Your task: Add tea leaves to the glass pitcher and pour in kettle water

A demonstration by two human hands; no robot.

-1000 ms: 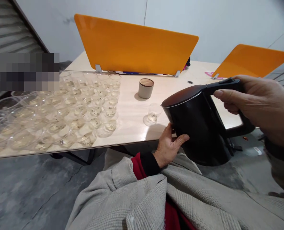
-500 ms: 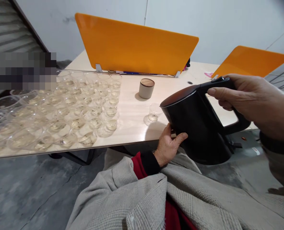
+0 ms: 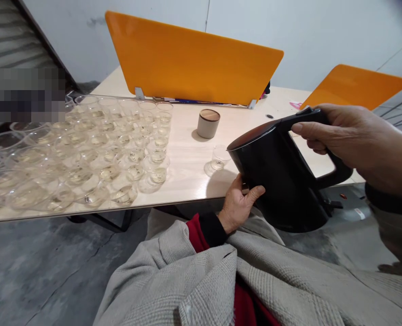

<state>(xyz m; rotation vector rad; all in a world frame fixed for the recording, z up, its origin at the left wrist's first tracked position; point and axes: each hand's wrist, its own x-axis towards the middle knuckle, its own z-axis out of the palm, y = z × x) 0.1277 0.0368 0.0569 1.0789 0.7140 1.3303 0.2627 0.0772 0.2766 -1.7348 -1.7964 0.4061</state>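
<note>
A black electric kettle [image 3: 282,181] is tilted, its dark lid facing up and left, over the table's front edge. Wrapped around its handle is my right hand [image 3: 350,140], with the thumb along the top. My left hand [image 3: 238,206] is against the lower front of the kettle body, thumb resting on it; the other fingers are partly hidden behind the kettle. Just left of the spout stands a single clear plastic cup [image 3: 219,158] with a little pale liquid and dark bits in it. No stream of water is visible.
Rows of clear cups [image 3: 109,149] with pale liquid crowd the left of the table [image 3: 184,181]. A grey canister with a wooden lid [image 3: 208,123] stands behind the single cup. Orange dividers [image 3: 194,59] rise at the back. A pixelated patch covers the far left.
The view has shifted very slightly. Both hands and the kettle keep nearly the same pose, and the cups stay where they were.
</note>
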